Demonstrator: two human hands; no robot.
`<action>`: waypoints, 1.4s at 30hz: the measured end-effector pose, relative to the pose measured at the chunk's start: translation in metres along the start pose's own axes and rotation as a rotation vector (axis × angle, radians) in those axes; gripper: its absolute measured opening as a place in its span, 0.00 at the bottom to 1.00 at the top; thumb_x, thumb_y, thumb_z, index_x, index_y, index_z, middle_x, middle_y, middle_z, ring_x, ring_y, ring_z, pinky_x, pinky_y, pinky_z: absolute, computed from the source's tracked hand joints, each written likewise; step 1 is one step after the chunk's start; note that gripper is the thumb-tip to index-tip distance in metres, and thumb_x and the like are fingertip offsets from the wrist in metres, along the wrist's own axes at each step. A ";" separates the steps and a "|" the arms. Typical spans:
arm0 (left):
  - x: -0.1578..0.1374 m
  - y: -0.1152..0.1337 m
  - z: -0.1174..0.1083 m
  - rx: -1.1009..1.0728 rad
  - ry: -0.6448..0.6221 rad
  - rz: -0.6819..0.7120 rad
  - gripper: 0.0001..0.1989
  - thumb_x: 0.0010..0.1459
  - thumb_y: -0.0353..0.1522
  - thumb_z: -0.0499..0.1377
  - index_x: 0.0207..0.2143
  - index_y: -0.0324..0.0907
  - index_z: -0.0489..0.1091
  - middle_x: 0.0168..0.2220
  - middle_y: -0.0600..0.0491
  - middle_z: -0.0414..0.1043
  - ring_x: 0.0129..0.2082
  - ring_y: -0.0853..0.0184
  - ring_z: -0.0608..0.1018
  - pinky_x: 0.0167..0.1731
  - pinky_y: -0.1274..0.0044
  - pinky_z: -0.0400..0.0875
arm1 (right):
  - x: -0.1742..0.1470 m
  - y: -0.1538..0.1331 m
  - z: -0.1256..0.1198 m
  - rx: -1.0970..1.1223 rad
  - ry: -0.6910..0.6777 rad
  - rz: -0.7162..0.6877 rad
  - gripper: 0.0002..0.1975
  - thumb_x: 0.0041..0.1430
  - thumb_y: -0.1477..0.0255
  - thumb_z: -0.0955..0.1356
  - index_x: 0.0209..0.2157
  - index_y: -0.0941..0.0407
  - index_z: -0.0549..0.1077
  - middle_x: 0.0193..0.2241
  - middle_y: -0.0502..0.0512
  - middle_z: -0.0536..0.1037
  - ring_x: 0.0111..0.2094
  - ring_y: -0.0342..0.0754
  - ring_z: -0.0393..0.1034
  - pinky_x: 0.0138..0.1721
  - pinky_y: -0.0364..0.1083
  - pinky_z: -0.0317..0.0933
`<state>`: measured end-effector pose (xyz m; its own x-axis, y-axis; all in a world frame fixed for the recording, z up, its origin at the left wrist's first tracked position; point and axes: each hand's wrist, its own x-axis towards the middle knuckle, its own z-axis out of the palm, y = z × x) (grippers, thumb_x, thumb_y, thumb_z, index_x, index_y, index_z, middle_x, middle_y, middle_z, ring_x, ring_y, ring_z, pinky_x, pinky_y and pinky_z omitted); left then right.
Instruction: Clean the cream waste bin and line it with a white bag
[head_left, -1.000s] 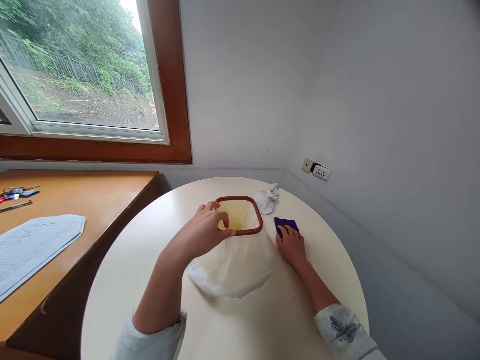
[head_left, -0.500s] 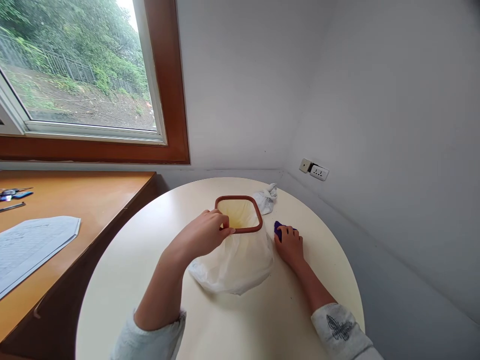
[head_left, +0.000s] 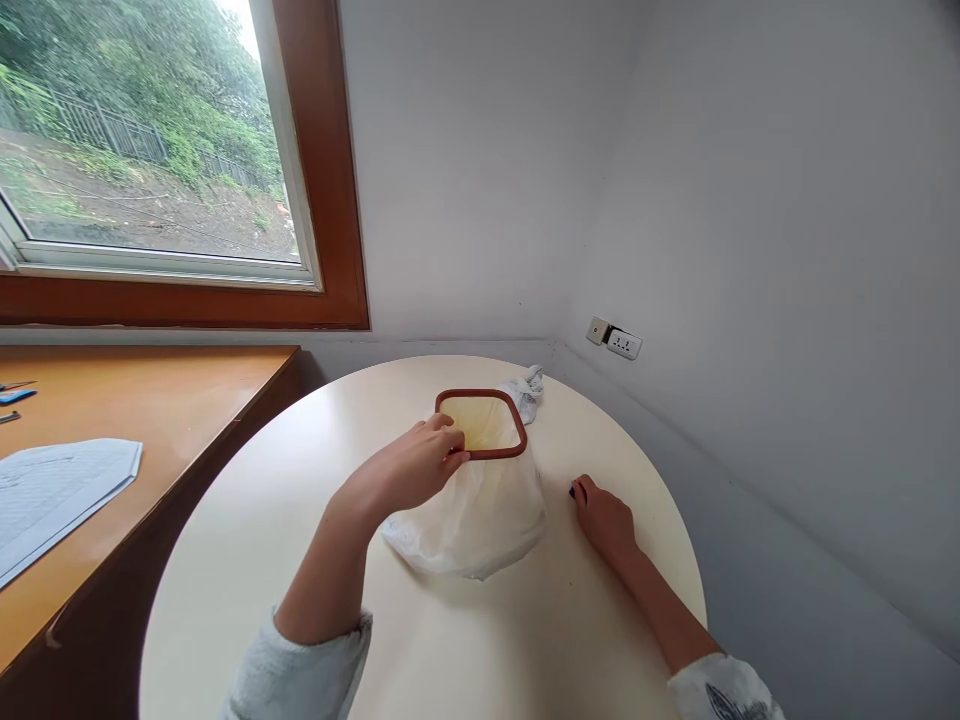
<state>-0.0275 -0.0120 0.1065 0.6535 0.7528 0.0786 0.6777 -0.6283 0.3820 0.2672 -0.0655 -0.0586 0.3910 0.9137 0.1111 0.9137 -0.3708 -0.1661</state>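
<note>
A small bin with a brown square rim (head_left: 481, 452) and a white plastic liner (head_left: 472, 520) stands on the round cream table (head_left: 300, 560). My left hand (head_left: 409, 470) grips the near left corner of the rim. To the right of the bin, my right hand (head_left: 606, 520) is closed over a purple cloth (head_left: 573, 491), of which only a sliver shows at the fingertips. A knotted white bag (head_left: 525, 395) lies just behind the bin.
A wooden desk (head_left: 150, 400) with a sheet of paper (head_left: 52, 490) and pens stands at the left, under a wood-framed window (head_left: 330, 200). Grey walls meet in the corner behind the table; a wall socket (head_left: 622, 344) sits at the right.
My right hand has drawn the purple cloth back toward me and closed over it, hiding most of it. My left hand has stayed on the rim. The view has shifted slightly right.
</note>
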 end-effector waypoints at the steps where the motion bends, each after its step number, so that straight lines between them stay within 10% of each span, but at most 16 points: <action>1: 0.002 0.001 0.002 -0.001 0.005 0.015 0.16 0.60 0.39 0.42 0.31 0.44 0.67 0.42 0.49 0.65 0.34 0.64 0.72 0.33 0.74 0.64 | -0.005 0.006 -0.001 -0.008 -0.004 0.007 0.18 0.64 0.65 0.50 0.34 0.54 0.66 0.24 0.53 0.75 0.24 0.48 0.68 0.23 0.43 0.45; 7: 0.021 0.017 0.024 -0.054 0.068 0.117 0.17 0.62 0.38 0.39 0.30 0.43 0.64 0.42 0.49 0.64 0.30 0.66 0.72 0.31 0.73 0.66 | -0.025 0.020 -0.006 -0.074 0.008 0.025 0.17 0.63 0.65 0.51 0.32 0.54 0.67 0.23 0.54 0.75 0.23 0.49 0.68 0.22 0.43 0.43; 13: 0.038 0.039 0.059 -0.096 0.181 0.200 0.17 0.64 0.36 0.38 0.39 0.45 0.64 0.51 0.49 0.60 0.50 0.59 0.65 0.43 0.70 0.65 | -0.029 0.018 -0.008 -0.078 0.053 0.009 0.16 0.63 0.67 0.52 0.31 0.54 0.67 0.24 0.54 0.76 0.25 0.48 0.69 0.22 0.43 0.42; 23: 0.074 0.072 0.105 0.081 0.359 0.153 0.15 0.64 0.35 0.39 0.35 0.42 0.62 0.36 0.48 0.61 0.39 0.59 0.62 0.36 0.68 0.65 | -0.027 0.023 -0.010 0.017 0.031 -0.019 0.09 0.59 0.68 0.57 0.35 0.53 0.66 0.27 0.52 0.76 0.27 0.47 0.69 0.24 0.42 0.46; 42: 0.149 0.113 0.131 0.216 0.367 0.090 0.16 0.64 0.38 0.40 0.42 0.43 0.64 0.41 0.46 0.63 0.41 0.57 0.64 0.38 0.69 0.63 | -0.041 0.028 -0.003 0.113 0.325 -0.075 0.07 0.54 0.68 0.63 0.33 0.55 0.69 0.35 0.55 0.73 0.40 0.53 0.64 0.46 0.54 0.48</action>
<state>0.1907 0.0041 0.0407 0.5768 0.6882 0.4400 0.7037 -0.6922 0.1603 0.2767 -0.1137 -0.0647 0.3549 0.8303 0.4297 0.9302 -0.2679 -0.2508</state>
